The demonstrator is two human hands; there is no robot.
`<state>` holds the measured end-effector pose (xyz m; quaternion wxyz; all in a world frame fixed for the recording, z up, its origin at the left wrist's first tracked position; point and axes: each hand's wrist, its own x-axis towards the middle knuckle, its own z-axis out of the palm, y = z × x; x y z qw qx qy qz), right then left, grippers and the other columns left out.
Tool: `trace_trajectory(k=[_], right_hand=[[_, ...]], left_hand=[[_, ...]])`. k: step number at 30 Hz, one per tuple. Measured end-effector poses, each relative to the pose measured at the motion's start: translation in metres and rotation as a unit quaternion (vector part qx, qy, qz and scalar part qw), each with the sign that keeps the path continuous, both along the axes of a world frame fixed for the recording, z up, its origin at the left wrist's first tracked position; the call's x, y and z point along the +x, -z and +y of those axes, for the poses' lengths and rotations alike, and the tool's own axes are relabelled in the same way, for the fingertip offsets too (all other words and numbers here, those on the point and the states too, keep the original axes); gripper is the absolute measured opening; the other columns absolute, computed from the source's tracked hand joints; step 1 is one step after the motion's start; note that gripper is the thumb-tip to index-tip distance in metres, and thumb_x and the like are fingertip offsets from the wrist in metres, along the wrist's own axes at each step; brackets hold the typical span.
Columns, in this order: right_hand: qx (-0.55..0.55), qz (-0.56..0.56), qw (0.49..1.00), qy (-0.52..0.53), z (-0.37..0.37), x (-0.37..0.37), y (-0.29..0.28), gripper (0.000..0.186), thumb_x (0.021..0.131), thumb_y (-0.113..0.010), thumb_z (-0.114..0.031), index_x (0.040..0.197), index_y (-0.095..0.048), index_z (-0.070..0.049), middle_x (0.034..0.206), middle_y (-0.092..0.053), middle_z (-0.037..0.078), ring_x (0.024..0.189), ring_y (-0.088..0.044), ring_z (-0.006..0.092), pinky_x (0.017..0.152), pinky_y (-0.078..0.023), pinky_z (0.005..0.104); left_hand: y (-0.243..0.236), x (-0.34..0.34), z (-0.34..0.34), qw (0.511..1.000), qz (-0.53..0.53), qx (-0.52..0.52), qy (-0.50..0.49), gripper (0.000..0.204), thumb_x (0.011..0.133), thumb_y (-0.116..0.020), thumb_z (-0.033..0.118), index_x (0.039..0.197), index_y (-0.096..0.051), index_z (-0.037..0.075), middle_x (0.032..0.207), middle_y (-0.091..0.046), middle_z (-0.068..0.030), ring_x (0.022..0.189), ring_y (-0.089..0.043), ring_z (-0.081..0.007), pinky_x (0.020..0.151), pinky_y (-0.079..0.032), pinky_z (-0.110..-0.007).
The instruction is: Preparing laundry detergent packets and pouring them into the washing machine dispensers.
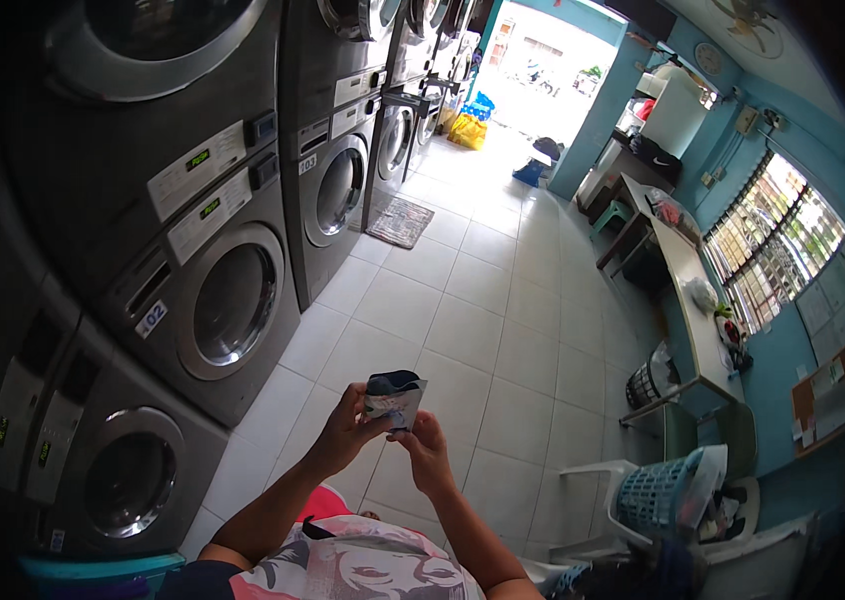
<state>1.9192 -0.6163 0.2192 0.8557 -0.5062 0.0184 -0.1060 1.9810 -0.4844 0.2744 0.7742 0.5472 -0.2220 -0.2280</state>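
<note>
Small pale packet (394, 404) with coloured print and dark top, snug in curled left fingers (354, 400) and right fingers (429, 428).

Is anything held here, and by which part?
Yes, a small packet: the left hand grips its left side, and the right hand holds it near the lower right corner.

PLACE — laundry shop | SIGNS — stacked front-loading machines (233, 300) in a row, blue plastic basket (655, 488)

Pale tiled floor (458, 335), mat (401, 221) on it, table (681, 265) bearing bags (702, 293)
</note>
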Motion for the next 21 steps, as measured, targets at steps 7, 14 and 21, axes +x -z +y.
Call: trace_trajectory(k=[7, 14, 21], right_hand=[[0.038, 0.007, 0.999, -0.005, -0.061, 0.153, 0.009, 0.022, 0.078, -0.052, 0.002, 0.099, -0.049, -0.002, 0.090, -0.056, 0.006, 0.083, -0.053, 0.0140, 0.075, -0.045, 0.0294], [0.114, -0.023, 0.993, -0.019, -0.124, 0.294, 0.005, 0.020, 0.081, -0.051, -0.004, 0.100, -0.049, -0.005, 0.094, -0.056, 0.007, 0.086, -0.054, 0.0166, 0.074, -0.046, 0.0334], [0.156, -0.056, 0.986, 0.003, -0.213, 0.420, 0.007, 0.030, 0.083, -0.048, -0.011, 0.112, -0.040, -0.007, 0.106, -0.050, 0.011, 0.098, -0.050, 0.0219, 0.083, -0.043, 0.0402]], left_hand=[[0.015, 0.152, -0.049, 0.964, -0.202, 0.162, -0.063, 0.053, 0.071, -0.067, 0.017, 0.109, -0.032, 0.006, 0.103, -0.048, -0.0135, 0.098, -0.049, -0.0198, 0.083, -0.040, -0.032], [0.002, 0.296, -0.124, 0.962, -0.196, 0.186, -0.047, 0.054, 0.071, -0.066, 0.018, 0.111, -0.032, 0.004, 0.097, -0.053, -0.0136, 0.091, -0.055, -0.0240, 0.076, -0.043, -0.031], [0.001, 0.429, -0.229, 0.957, -0.232, 0.164, -0.050, 0.044, 0.075, -0.062, 0.017, 0.106, -0.034, 0.004, 0.092, -0.055, -0.0145, 0.083, -0.058, -0.0266, 0.070, -0.046, -0.032]])
